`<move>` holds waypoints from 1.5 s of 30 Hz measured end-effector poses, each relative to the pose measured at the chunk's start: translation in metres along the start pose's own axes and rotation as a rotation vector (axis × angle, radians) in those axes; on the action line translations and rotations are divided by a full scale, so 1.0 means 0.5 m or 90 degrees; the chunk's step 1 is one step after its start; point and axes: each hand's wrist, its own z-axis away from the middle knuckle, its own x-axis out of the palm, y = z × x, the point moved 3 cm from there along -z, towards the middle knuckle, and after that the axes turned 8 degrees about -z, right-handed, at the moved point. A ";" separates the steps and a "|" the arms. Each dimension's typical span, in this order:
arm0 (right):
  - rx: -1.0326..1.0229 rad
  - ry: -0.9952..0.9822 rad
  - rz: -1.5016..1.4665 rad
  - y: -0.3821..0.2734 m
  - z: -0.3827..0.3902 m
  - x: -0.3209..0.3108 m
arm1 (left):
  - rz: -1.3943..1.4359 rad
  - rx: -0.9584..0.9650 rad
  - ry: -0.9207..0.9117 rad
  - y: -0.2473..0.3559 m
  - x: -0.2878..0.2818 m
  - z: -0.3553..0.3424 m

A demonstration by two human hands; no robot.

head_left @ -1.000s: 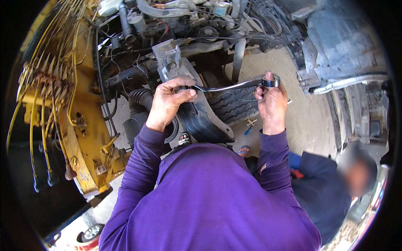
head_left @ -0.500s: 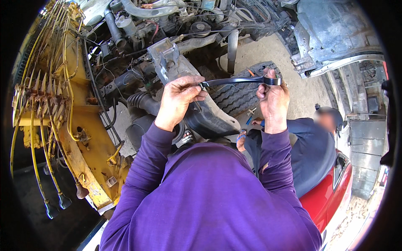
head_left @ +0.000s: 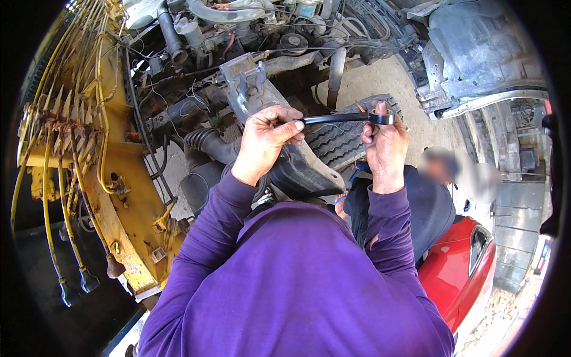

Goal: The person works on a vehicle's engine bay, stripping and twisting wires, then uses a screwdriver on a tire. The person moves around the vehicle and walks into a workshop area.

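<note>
My right hand [head_left: 386,150] grips a small roll of black tape [head_left: 380,119], with a finger and the thumb at its ring. A straight black strip [head_left: 336,118] runs from the roll across to my left hand [head_left: 263,143]. There the thumb and fingers pinch the strip's free end, which they mostly cover. Both hands are raised over a long, dirty grey metal beam [head_left: 279,110], and the roll hangs above a treaded tyre [head_left: 345,143] lying behind it.
To the left stands a yellow machine frame [head_left: 128,220] with levers and pipes [head_left: 53,214]. Engine parts and hoses [head_left: 196,35] fill the far side. A co-worker in dark clothes [head_left: 419,205] crouches at my right, beside a red car [head_left: 455,268]. A grey cab panel [head_left: 482,53] stands far right.
The tape strip, which sagged and curved before, is now pulled straight between my hands. The co-worker's head and body have shifted left and turned lower. My view has also shifted a little.
</note>
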 end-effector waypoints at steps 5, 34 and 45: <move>0.004 -0.011 0.014 0.005 0.005 0.018 | -0.016 0.050 0.000 0.015 0.021 0.006; 0.018 -0.063 0.038 0.030 0.056 0.071 | -0.022 0.060 -0.052 0.009 0.048 0.012; 0.031 -0.081 0.047 0.053 0.058 0.075 | 0.003 0.043 -0.034 0.004 0.064 0.009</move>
